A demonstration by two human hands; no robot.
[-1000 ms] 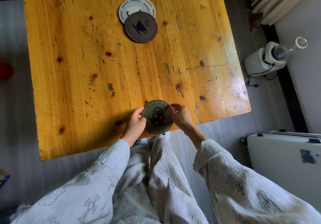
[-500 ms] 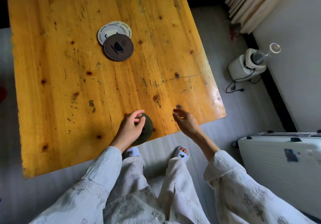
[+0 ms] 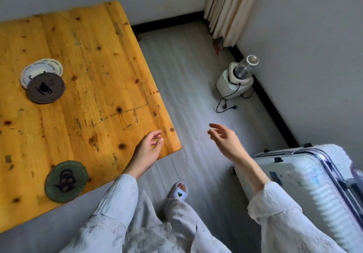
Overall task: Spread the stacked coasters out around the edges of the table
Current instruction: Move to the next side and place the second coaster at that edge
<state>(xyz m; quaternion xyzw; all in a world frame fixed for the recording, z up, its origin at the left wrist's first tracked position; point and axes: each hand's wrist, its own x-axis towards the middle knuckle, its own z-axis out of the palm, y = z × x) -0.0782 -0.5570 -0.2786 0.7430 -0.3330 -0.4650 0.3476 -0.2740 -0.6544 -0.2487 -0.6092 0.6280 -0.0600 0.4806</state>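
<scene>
Both empty hands, left (image 3: 146, 152) and right (image 3: 224, 138), hang open near a seemingly blurred suitcase (image 3: 306, 176).

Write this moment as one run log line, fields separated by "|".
green coaster: near table edge | brown coaster: overlapping white coaster | left hand: empty | right hand: empty

A round green coaster (image 3: 66, 181) with a dark kettle print lies flat at the counter's (image 3: 110, 80) near edge. Well apart, a brown coaster (image 3: 46, 88) showing a cup overlaps a white lettered coaster (image 3: 44, 68), both flat.
</scene>
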